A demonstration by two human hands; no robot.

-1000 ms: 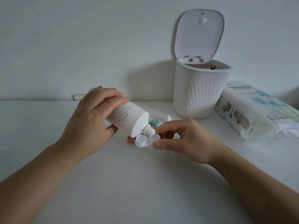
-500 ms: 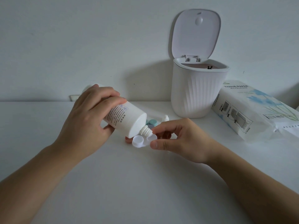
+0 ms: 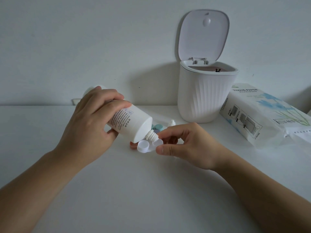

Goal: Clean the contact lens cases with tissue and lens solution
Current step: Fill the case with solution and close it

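My left hand (image 3: 90,121) grips a white lens solution bottle (image 3: 130,124), tilted down to the right, uncapped. Its ribbed nozzle tip sits over the right well of a white contact lens case (image 3: 144,146). My right hand (image 3: 190,145) pinches the right end of that case between thumb and forefinger, just above the white table (image 3: 134,190). Behind the bottle lie teal lens case pieces (image 3: 157,126), and a reddish case piece (image 3: 133,145) peeks out under the bottle. A pack of tissue paper (image 3: 262,113) lies at the right.
A white ribbed bin (image 3: 205,96) with its lid raised stands at the back against the wall. A small white cap (image 3: 171,123) stands between the bin and my right hand. The tissue pack lies beside the bin on the right.
The bottle and the case have stayed together over the same spot on the table. The view has shifted slightly; neither hand has changed its hold.
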